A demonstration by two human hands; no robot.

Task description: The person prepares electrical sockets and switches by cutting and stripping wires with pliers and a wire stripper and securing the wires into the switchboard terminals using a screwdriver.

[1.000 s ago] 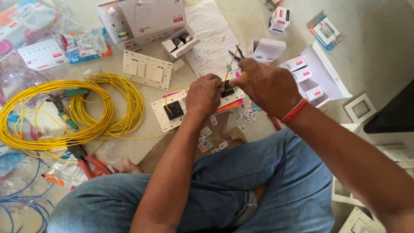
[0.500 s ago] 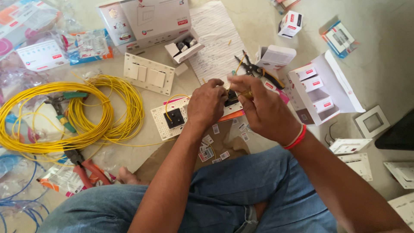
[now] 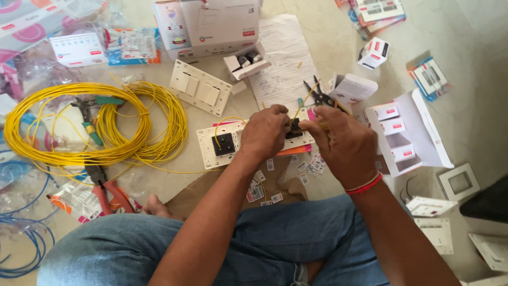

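Observation:
A white switch plate (image 3: 209, 139) with a black socket module (image 3: 223, 143) lies on the floor in front of my crossed legs. My left hand (image 3: 269, 132) presses on the plate and pinches a small black module (image 3: 294, 128) at its right end. My right hand (image 3: 344, 145) grips black pliers (image 3: 319, 97), whose handles stick up beyond my fingers, together with a short yellow wire (image 3: 310, 93). A loop of yellow wire (image 3: 225, 121) arches over the plate.
A big coil of yellow wire (image 3: 95, 132) with green-handled cutters (image 3: 90, 114) lies left. Red-handled pliers (image 3: 108, 191) sit near my knee. A second switch plate (image 3: 201, 87), white boxes (image 3: 209, 26), an open carton (image 3: 407, 132) and blue wire (image 3: 26, 233) surround me.
Both hands have stayed together on the plate's right end, with the right hand and pliers shifting slightly. The view has drifted, so the floor items sit lower and further right in the frame.

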